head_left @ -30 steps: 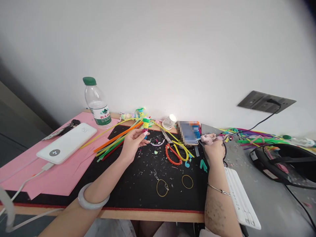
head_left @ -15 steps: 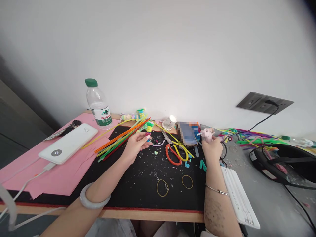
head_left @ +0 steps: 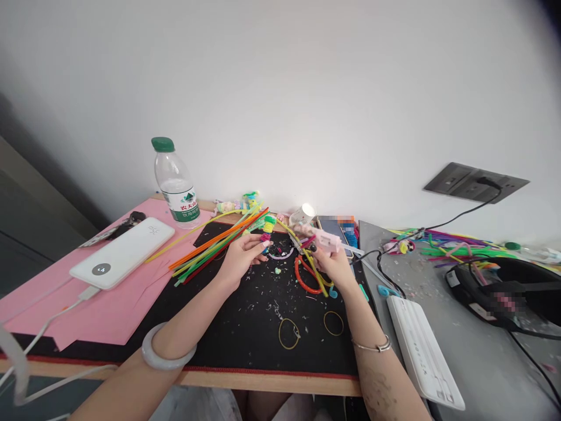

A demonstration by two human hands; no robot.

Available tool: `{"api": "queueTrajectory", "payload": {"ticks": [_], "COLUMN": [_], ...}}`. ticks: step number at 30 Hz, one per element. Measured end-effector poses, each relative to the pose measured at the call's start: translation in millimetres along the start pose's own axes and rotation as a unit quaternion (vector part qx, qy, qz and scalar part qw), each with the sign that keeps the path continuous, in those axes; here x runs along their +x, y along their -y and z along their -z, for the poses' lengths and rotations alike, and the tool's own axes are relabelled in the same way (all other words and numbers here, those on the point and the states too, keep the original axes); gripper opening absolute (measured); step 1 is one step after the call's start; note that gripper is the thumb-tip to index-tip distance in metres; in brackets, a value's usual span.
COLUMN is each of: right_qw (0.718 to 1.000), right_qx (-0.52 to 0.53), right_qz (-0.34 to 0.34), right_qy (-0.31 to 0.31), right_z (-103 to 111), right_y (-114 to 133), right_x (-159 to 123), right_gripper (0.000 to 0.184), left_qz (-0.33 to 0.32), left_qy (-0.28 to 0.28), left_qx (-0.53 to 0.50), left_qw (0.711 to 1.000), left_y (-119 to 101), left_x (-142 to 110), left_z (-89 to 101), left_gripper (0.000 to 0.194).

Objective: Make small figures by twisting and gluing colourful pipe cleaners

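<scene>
Glue gun (pale pink) has swung toward the multicoloured piece.

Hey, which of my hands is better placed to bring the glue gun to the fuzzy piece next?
Probably your right hand: it grips the glue gun, whose front end points toward the fuzzy piece. Your left hand is occupied, pinching that piece.

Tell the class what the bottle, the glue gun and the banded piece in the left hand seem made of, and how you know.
Bottle: clear, glossy plastic; the wall shows through its upper part.
Glue gun: probably hard plastic, smooth and pink, judging by its moulded body.
Banded piece: perhaps fuzzy pipe cleaner; its soft-edged bands suggest so, but it looks small.
</scene>
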State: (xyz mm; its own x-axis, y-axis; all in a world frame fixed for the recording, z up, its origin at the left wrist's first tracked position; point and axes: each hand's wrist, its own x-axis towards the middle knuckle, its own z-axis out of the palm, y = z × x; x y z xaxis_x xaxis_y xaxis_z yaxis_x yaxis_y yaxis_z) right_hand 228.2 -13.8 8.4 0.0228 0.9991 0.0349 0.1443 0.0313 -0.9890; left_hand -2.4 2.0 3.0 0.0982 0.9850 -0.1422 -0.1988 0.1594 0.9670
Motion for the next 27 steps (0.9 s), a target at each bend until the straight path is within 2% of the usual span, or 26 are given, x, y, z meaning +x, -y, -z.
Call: {"api": "queueTrajectory", "payload": {"ticks": [6, 12, 17, 27], "right_qw": [0.997, 0.995, 0.992, 0.993], "right_qx": [-0.053, -0.060, -0.077, -0.058], "right_qz": [0.033, 0.052, 0.058, 0.056], "right_qy": [0.049, 0.066, 0.084, 0.083], "right_z": [-17.5, -16.7, -15.6, -12.9], "right_y": [-2.1, -5.0, -7.5, -14.3], "right_x": [-5.0, -4.0, -3.1, 0.8], "right_gripper": [0.026, 0.030, 0.026, 0.028], "left_qz": [0.000, 0.015, 0.020, 0.027], "left_qy": [0.019, 0.043, 0.053, 0.082], "left_qx": [-0.021, -0.029, -0.028, -0.031], "left_qw": [1.000, 0.999, 0.998, 0.996], "left_y": [2.8, 2.6, 4.0, 4.9], "left_x": [-0.7, -2.6, -1.7, -1.0], "left_z": [-2.3, -3.5, -2.7, -0.4], "left_gripper": [0.036, 0.034, 0.035, 0.038]}}
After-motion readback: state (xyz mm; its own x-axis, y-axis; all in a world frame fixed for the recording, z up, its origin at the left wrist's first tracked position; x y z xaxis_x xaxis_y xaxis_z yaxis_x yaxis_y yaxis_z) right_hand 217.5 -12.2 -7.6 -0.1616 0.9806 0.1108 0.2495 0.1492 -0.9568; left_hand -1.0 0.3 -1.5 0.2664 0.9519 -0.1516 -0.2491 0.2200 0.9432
